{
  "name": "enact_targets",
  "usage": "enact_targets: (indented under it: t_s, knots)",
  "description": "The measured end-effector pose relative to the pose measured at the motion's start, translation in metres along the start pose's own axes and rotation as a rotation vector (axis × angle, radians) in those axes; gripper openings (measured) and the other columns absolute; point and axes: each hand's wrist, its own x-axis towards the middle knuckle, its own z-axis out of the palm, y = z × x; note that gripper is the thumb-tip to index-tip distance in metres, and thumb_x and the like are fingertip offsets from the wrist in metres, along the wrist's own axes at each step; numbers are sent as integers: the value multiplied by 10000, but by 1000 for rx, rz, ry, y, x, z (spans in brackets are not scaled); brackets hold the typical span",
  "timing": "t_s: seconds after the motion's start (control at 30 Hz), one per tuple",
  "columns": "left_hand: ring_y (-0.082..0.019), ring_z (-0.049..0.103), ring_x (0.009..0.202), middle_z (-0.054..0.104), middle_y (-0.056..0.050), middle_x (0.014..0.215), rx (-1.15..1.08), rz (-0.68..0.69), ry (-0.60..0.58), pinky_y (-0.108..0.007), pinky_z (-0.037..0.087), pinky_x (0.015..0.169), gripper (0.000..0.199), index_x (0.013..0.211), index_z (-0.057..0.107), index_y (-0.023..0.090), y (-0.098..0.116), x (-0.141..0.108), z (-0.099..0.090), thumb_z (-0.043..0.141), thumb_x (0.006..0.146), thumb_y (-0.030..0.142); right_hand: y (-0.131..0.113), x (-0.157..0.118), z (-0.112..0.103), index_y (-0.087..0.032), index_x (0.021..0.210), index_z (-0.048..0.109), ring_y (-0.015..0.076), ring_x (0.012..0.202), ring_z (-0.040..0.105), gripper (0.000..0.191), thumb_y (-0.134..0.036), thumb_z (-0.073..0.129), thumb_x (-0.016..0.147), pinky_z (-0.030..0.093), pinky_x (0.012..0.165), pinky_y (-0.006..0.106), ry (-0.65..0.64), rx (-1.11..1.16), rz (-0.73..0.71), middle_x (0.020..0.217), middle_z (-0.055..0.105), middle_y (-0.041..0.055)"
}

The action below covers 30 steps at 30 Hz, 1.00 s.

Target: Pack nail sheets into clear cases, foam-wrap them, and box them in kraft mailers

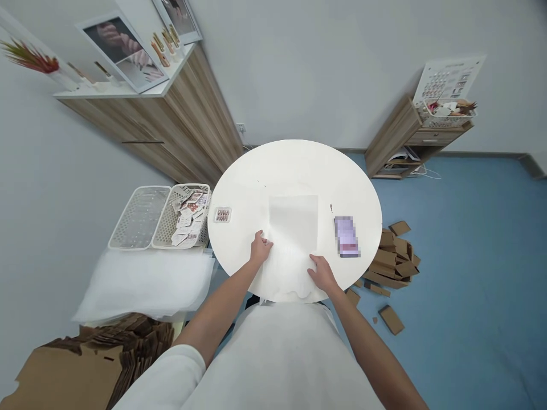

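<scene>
A thin, whitish, see-through sheet [293, 222] lies flat on the round white table [299, 162], reaching down to the near edge. My left hand [260, 248] touches its left side, with the fingers pressed together; whether they pinch the film is too small to tell. At its right side is my right hand [321, 272], the index finger stretched out and the other fingers loosely bent. A phone [347, 236] lies to the right of the sheet, and a small dark red item [331, 208] is above the phone. Near the table's left edge sits a small clear tray [223, 214] holding small reddish pieces.
Left of the table are a white basket of cards [160, 233], a clear-filled basket [139, 216], stacked white sheets [145, 282] and flattened cardboard [72, 370]. Small brown boxes [391, 259] lie on the floor at right. Wooden cabinets [200, 108] stand behind.
</scene>
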Motion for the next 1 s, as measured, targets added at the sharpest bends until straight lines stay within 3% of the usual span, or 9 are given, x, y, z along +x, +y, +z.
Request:
enact_targets:
  t_s: [0.2, 0.3, 0.47, 0.6, 0.77, 0.87, 1.0]
  knots:
    - [-152, 536, 784, 544, -9, 799, 97, 4, -19, -255, 410, 720, 590, 1246, 337, 165, -2, 6, 7, 568, 704, 195, -10, -10, 1, -234, 1327, 292, 285, 1272, 247, 637, -209, 511, 729, 325, 942, 417, -11, -338, 28, 1426, 197, 92]
    - [-152, 541, 761, 549, -17, 813, 144, 15, -20, -258, 425, 690, 587, 1255, 320, 151, -4, 7, 8, 549, 718, 204, -16, -16, 6, -242, 1348, 235, 259, 1325, 116, 650, -246, 498, 754, 221, 1004, 421, -94, -459, -60, 1466, 94, 62]
    - [-178, 551, 838, 560, -69, 929, 232, 84, 10, -302, 439, 749, 568, 1263, 302, 128, -3, 6, 8, 515, 746, 225, -19, -15, 16, -212, 1320, 298, 242, 1337, 80, 579, -307, 475, 777, 140, 1026, 441, -231, -551, -154, 1457, 156, 72]
    - [-266, 415, 1123, 450, -139, 1208, 445, 349, 110, -398, 363, 905, 526, 1235, 364, 142, -11, -12, 1, 520, 746, 261, -17, -10, 15, -201, 1302, 331, 256, 1334, 96, 547, -312, 462, 783, 142, 1020, 445, -216, -575, -164, 1455, 154, 89]
    - [-258, 342, 1212, 452, -84, 1269, 686, 695, -136, -422, 273, 980, 330, 1116, 501, 214, -41, -56, -16, 448, 795, 271, -14, -18, 17, -204, 1290, 349, 249, 1329, 128, 514, -301, 443, 794, 145, 1019, 442, -173, -563, -206, 1447, 186, 98]
    - [-266, 295, 1253, 415, -87, 1321, 791, 714, -214, -450, 236, 994, 367, 1158, 481, 208, -56, -75, -19, 439, 801, 282, -13, -23, 23, -194, 1272, 374, 239, 1324, 152, 489, -294, 432, 797, 147, 1022, 437, -189, -551, -220, 1435, 224, 102]
    - [-269, 231, 1289, 352, -87, 1371, 879, 686, -202, -469, 228, 993, 421, 1213, 440, 198, -58, -77, -15, 426, 806, 308, -12, -18, 27, -181, 1279, 365, 237, 1328, 144, 490, -298, 421, 807, 142, 1025, 439, -191, -555, -222, 1435, 218, 111]
